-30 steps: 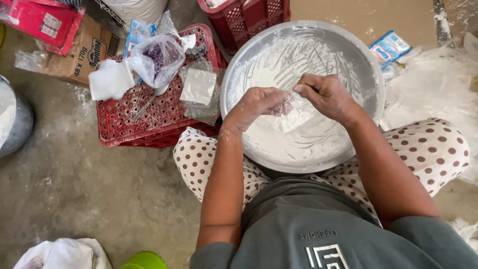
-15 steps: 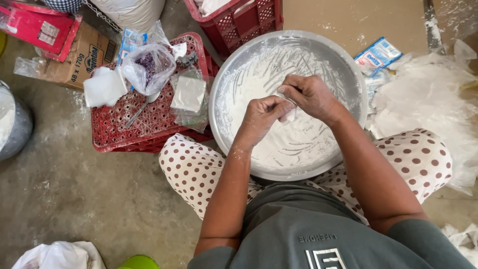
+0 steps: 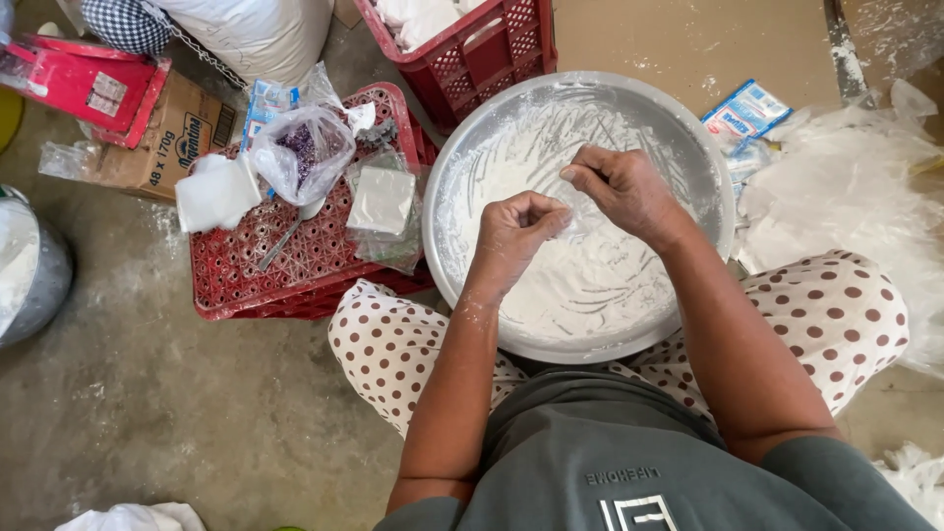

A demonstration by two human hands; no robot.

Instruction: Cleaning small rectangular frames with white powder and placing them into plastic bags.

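Hands lifted, clear bag (image 3: 582,211) between grips

Basin (image 3: 688,147) before knees, crate (image 3: 295,265) left of it, powder (image 3: 590,285) inside

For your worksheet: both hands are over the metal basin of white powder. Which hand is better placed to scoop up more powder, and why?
Probably the left hand: it hovers over the thick white powder in the metal basin. The right hand sits farther back, where the coating looks thin.

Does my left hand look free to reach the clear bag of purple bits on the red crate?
Probably not yet: the left hand is pinching a thin clear bag together with the right hand, though nothing blocks the way to the purple-bits bag.
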